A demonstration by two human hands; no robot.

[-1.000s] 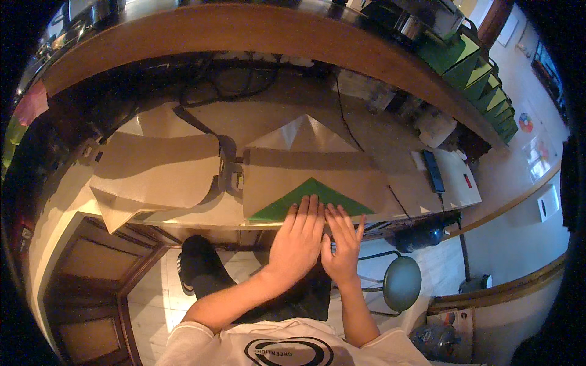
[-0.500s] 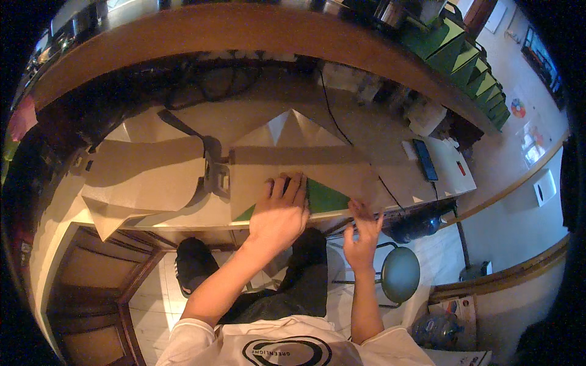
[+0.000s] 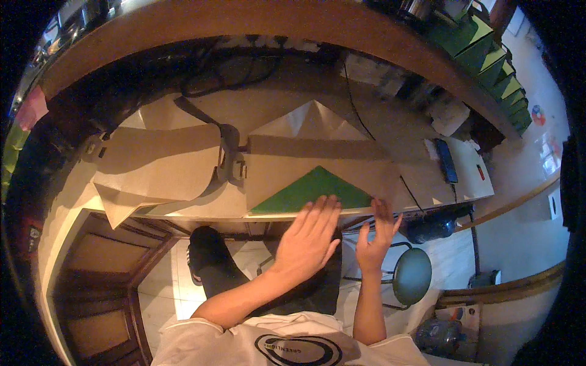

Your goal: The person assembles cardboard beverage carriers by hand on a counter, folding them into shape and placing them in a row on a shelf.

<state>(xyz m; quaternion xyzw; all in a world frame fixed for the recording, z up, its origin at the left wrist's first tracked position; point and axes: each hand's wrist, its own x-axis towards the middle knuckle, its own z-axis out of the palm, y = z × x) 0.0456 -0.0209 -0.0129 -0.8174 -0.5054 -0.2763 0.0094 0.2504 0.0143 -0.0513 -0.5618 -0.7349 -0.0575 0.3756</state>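
In front of me lies a pale card sheet (image 3: 287, 165) with folded, triangular creases at its far end. A green triangular flap (image 3: 318, 190) is folded over its near edge, point facing away from me. My left hand (image 3: 310, 238) is open, fingers stretched out, its fingertips over the flap's near edge. I cannot tell whether they press on it. My right hand (image 3: 377, 235) is open with fingers apart, at the flap's right corner. Neither hand holds anything. To the left lies a second pale card blank (image 3: 162, 155) with a folded far end and a pointed near corner.
A phone (image 3: 445, 160) with a cable lies on the desk at the right. Green folded-card boxes (image 3: 488, 64) line the upper shelf (image 3: 244, 27) at the far right. Black cables (image 3: 357, 110) run along the desk's back. A round green stool (image 3: 412, 276) stands below, to the right.
My left hand has moved right and toward me, uncovering the green flap's tip and middle. My right hand stays by the right corner. The whole view has shifted slightly.
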